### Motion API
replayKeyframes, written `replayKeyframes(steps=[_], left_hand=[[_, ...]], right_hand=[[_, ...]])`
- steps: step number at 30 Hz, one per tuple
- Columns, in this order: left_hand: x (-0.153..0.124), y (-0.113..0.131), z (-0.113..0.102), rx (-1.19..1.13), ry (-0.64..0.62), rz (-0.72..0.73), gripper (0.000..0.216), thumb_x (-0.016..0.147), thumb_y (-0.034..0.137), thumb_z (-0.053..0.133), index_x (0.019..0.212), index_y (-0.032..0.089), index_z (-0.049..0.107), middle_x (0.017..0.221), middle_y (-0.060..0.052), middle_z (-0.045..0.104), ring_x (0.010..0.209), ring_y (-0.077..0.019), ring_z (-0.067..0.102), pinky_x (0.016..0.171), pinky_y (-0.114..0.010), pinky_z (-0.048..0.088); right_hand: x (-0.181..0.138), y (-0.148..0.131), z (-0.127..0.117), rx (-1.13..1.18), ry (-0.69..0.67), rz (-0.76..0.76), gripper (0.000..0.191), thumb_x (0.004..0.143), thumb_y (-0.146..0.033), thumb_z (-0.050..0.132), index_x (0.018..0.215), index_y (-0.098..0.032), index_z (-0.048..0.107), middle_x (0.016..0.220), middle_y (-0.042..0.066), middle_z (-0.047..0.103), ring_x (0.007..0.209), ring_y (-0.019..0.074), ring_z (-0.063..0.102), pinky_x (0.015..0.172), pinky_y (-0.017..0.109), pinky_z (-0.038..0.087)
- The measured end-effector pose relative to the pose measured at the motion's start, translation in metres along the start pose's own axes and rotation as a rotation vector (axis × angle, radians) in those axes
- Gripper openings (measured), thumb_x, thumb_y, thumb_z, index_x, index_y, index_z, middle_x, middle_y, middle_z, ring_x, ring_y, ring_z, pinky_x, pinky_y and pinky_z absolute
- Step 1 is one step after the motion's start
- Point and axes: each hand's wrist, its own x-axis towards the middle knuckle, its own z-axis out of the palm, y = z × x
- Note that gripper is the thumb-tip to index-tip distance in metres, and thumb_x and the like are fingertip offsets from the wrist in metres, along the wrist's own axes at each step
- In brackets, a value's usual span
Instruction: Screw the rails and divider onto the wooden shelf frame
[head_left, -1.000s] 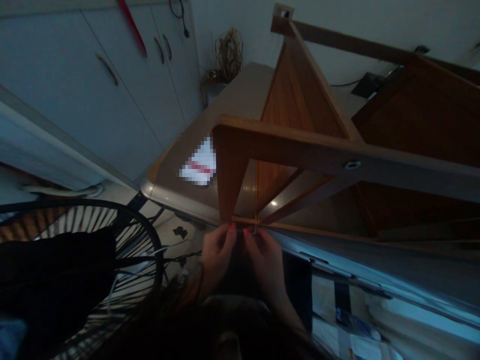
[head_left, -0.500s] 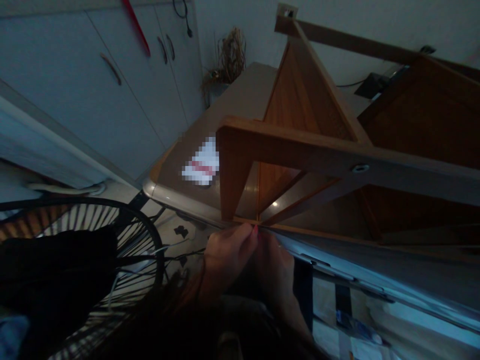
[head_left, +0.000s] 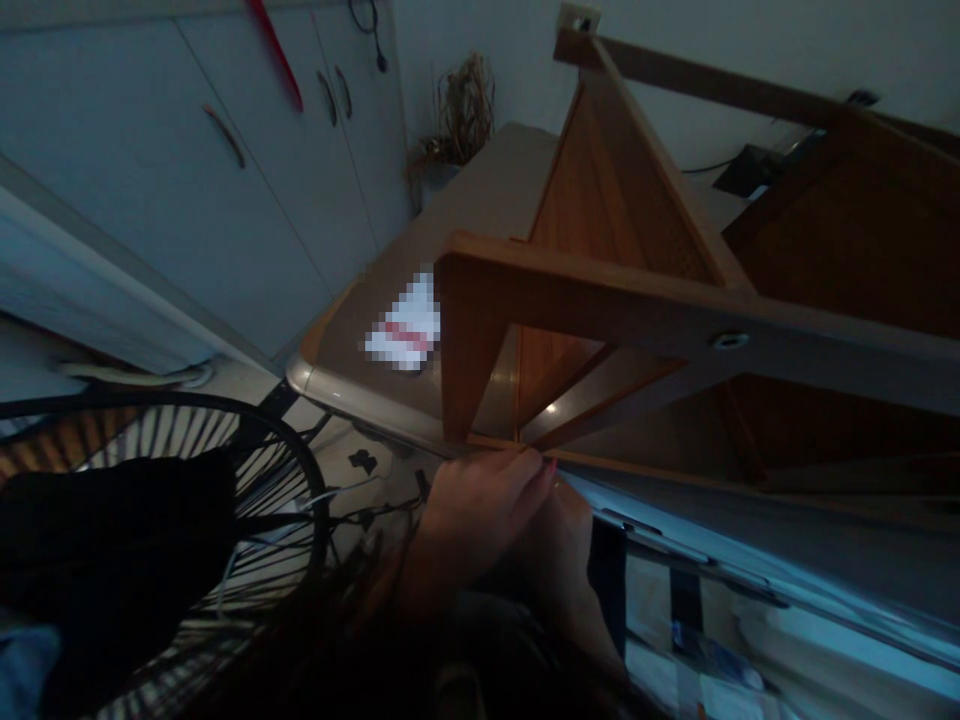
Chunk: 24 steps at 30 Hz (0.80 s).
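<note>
A brown wooden frame with slanted panels (head_left: 600,280) stands on the grey-brown table (head_left: 367,275). Its lower rail runs along the table's front edge, and a round metal fitting (head_left: 730,341) sits in its upper beam. My left hand (head_left: 484,505) is closed at that lower rail, with the fingers reaching over my right hand. Partly covered by it, my right hand (head_left: 562,535) is also closed, close against the same rail. A red fingernail shows where the two meet. Whatever lies between the fingers is hidden.
A round black corded chair (head_left: 311,470) with dark cloth (head_left: 120,530) on it stands at left. Beyond are pale cabinets (head_left: 285,200) and a dried plant (head_left: 465,110). A blurred white-and-red paper (head_left: 405,330) lies on the table. Below the table edge at right are stored items (head_left: 712,660).
My left hand has slid to the right and now overlaps my right hand. The right hand and the wooden frame have stayed nearly where they were.
</note>
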Motion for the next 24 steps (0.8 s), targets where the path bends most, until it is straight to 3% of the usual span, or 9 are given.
replayKeyframes(steps=[4, 7, 10, 14, 19, 24], left_hand=[[-0.011, -0.009, 0.014, -0.168, 0.093, -0.037, 0.032, 0.094, 0.038, 0.045, 0.071, 0.02, 0.058, 0.062, 0.0, 0.059, 0.056, -0.0111, 0.052, 0.055, -0.023, 0.032], [-0.023, -0.023, 0.029, -0.405, 0.166, -0.184, 0.036, 0.094, 0.037, 0.043, 0.063, 0.019, 0.049, 0.054, 0.003, 0.048, 0.049, -0.0085, 0.046, 0.051, -0.021, 0.032], [-0.03, -0.033, 0.042, -0.55, 0.135, -0.315, 0.032, 0.095, 0.037, 0.042, 0.071, 0.019, 0.054, 0.062, 0.002, 0.056, 0.057, -0.0096, 0.053, 0.055, -0.02, 0.036], [-0.028, -0.035, 0.051, -0.661, 0.064, -0.337, 0.031, 0.096, 0.037, 0.039, 0.089, 0.019, 0.063, 0.08, -0.001, 0.069, 0.073, -0.0133, 0.062, 0.068, -0.022, 0.043], [-0.02, -0.029, 0.057, -0.783, 0.028, -0.344, 0.04, 0.095, 0.042, 0.039, 0.087, 0.017, 0.07, 0.082, -0.002, 0.072, 0.074, -0.0148, 0.063, 0.068, -0.022, 0.046], [-0.018, -0.029, 0.055, -0.7, 0.061, -0.328, 0.034, 0.094, 0.038, 0.042, 0.083, 0.018, 0.068, 0.075, -0.001, 0.07, 0.068, -0.014, 0.061, 0.063, -0.022, 0.044]], right_hand=[[0.003, -0.001, -0.002, 0.161, 0.015, 0.104, 0.027, 0.094, -0.027, 0.041, 0.072, -0.018, 0.056, 0.059, 0.002, 0.058, 0.053, 0.0142, 0.055, 0.051, 0.025, 0.037], [0.009, -0.005, -0.007, 0.39, -0.032, 0.256, 0.032, 0.096, -0.031, 0.042, 0.072, -0.018, 0.058, 0.059, 0.001, 0.06, 0.051, 0.0119, 0.056, 0.049, 0.023, 0.038], [0.012, -0.008, -0.01, 0.634, -0.111, 0.436, 0.042, 0.096, -0.04, 0.042, 0.062, -0.019, 0.054, 0.051, -0.002, 0.054, 0.044, 0.0096, 0.05, 0.045, 0.021, 0.036], [0.012, -0.007, -0.012, 0.886, -0.224, 0.65, 0.05, 0.092, -0.054, 0.046, 0.057, -0.019, 0.051, 0.044, -0.003, 0.047, 0.039, 0.0092, 0.045, 0.04, 0.02, 0.034], [0.013, -0.003, -0.015, 0.841, -0.235, 0.678, 0.051, 0.087, -0.061, 0.051, 0.061, -0.017, 0.057, 0.054, 0.0, 0.055, 0.047, 0.0109, 0.049, 0.043, 0.021, 0.038], [0.011, -0.001, -0.016, 0.83, -0.302, 0.705, 0.053, 0.09, -0.061, 0.046, 0.062, -0.018, 0.056, 0.047, -0.002, 0.048, 0.046, 0.0114, 0.048, 0.042, 0.022, 0.036]])
